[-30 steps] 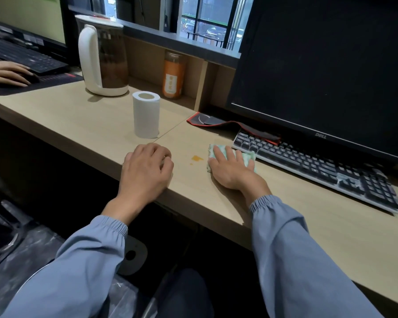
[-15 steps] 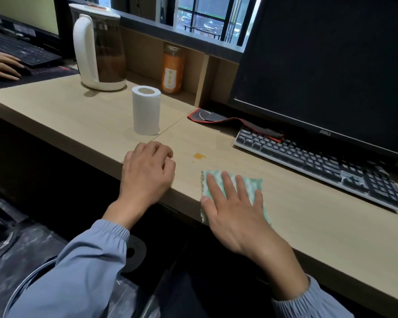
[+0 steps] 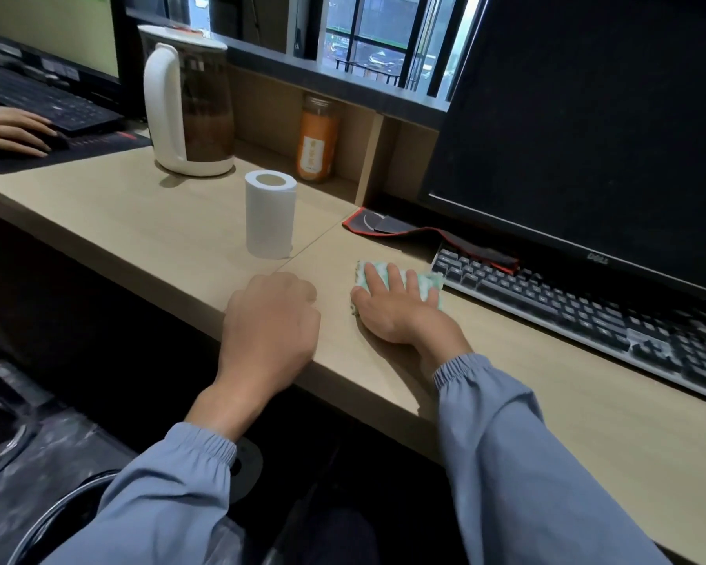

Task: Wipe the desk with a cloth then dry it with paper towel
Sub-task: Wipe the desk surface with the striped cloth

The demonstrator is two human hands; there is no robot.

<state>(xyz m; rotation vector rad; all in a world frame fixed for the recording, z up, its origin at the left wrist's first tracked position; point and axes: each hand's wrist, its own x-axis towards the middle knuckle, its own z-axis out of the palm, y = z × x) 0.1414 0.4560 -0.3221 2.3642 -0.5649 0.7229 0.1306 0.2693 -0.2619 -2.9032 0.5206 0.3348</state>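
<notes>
**While the cloth works, the paper waits**

As the left hand [image 3: 272, 324] rests loosely curled and empty at the desk [image 3: 567, 405] edge, the right hand [image 3: 396, 309] presses flat, fingers spread, on the green cloth [image 3: 426, 281] beside the keyboard [image 3: 579, 309]. Wiping looks underway; drying seems not yet begun. Farther back, the paper towel roll [image 3: 270, 214] stands upright, untouched.

This is a shared office. A long wooden desk [image 3: 139, 214] carries two workstations: a dark Dell monitor [image 3: 587, 128] with a black keyboard [image 3: 579, 307] toward the desk's right end, and a second lit monitor [image 3: 45, 30] and keyboard [image 3: 37, 99] at its far left corner, where another person's hand [image 3: 11, 130] rests. An electric kettle [image 3: 188, 104] stands along the back edge below a window [image 3: 367, 38].
</notes>
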